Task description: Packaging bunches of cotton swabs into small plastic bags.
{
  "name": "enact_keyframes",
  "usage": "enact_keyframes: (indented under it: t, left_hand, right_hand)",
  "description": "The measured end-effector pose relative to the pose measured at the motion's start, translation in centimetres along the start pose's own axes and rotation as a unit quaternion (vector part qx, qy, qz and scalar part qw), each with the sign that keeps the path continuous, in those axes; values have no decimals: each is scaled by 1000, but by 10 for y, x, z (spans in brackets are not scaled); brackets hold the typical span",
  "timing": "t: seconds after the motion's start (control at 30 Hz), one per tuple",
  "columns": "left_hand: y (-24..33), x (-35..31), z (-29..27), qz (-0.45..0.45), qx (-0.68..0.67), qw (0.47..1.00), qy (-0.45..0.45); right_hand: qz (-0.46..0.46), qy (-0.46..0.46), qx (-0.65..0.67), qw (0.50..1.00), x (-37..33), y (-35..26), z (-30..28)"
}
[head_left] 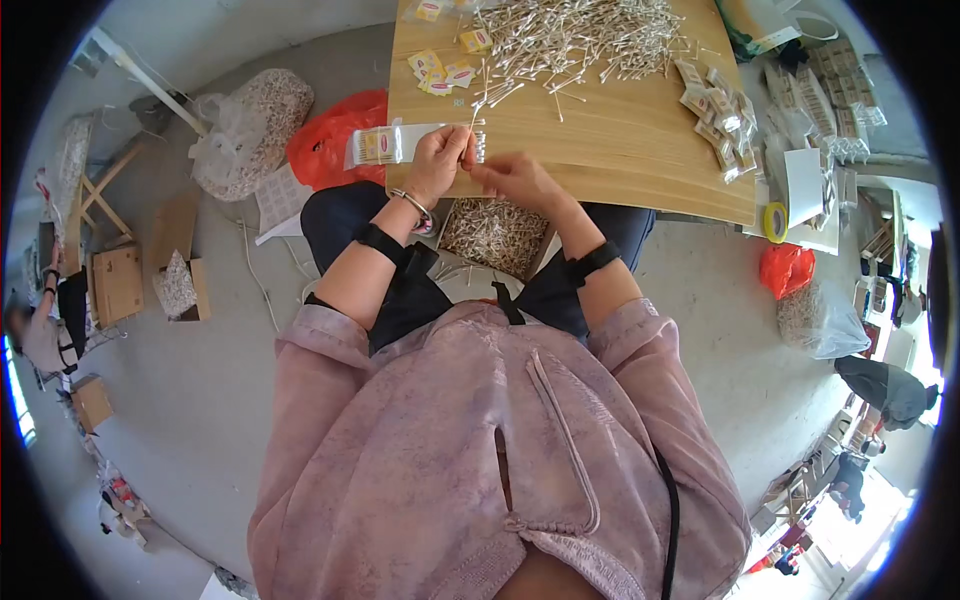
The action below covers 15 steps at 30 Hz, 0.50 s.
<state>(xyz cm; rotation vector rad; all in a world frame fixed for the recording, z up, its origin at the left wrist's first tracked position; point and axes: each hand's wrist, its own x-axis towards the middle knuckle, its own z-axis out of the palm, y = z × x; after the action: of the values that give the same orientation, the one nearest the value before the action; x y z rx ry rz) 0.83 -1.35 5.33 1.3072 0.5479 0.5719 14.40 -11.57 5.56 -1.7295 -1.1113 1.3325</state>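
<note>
At the near edge of the wooden table (600, 165), my left hand (440, 162) is closed, with a short row of white cotton swab tips (480, 146) showing just right of its fingers. Its palm hides most of what it grips. My right hand (522, 182) comes in from the right with bent fingers, its tips close to the left fingertips; anything pinched there is too small to make out. A clear plastic sleeve with a yellow card (378, 146) lies left of my left hand. Beyond both hands spreads a large heap of loose cotton swabs (580, 40).
Small yellow cards (432, 70) lie at the table's left, filled swab packs (718, 115) at its right. A box of swabs (492, 235) sits below the table edge, between my legs. A red bag (335, 140) is at left; yellow tape (775, 222) at right.
</note>
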Motion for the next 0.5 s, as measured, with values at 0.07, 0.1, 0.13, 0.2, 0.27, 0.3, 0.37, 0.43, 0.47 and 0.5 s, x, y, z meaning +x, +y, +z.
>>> enact_keyframes:
  t: [0.07, 0.1, 0.13, 0.2, 0.27, 0.3, 0.37, 0.43, 0.47, 0.5]
  left_hand:
    - [1, 0, 3, -22, 14, 999, 18]
    - [-1, -1, 2, -23, 14, 999, 18]
    - [-4, -1, 0, -22, 45, 999, 10]
    - [-10, -1, -3, -21, 77, 997, 2]
    - [-11, 0, -3, -14, 110, 994, -12]
    - [-12, 0, -3, -15, 110, 994, -12]
    - [-9, -1, -2, -21, 125, 992, -17]
    - [-8, -2, -5, -27, 79, 996, -22]
    - [-7, -2, -6, -31, 32, 999, -28]
    - [-7, -2, -6, -32, 33, 999, -29]
  right_hand:
    - [-70, 99, 29, 992, 3, -4, -4]
    - [-77, 117, 112, 984, 6, -6, -7]
    - [-83, 133, 193, 969, 8, -11, -9]
    - [-71, 143, 203, 966, 11, -17, -7]
    - [-99, 129, 220, 962, 15, -15, -7]
    - [-98, 129, 220, 962, 15, -14, -7]
    - [-103, 121, 258, 953, 14, -14, -4]
    - [-105, 107, 286, 946, 14, -12, -4]
    - [-108, 93, 312, 939, 15, -11, -5]
    - [-107, 94, 313, 939, 16, -9, -5]
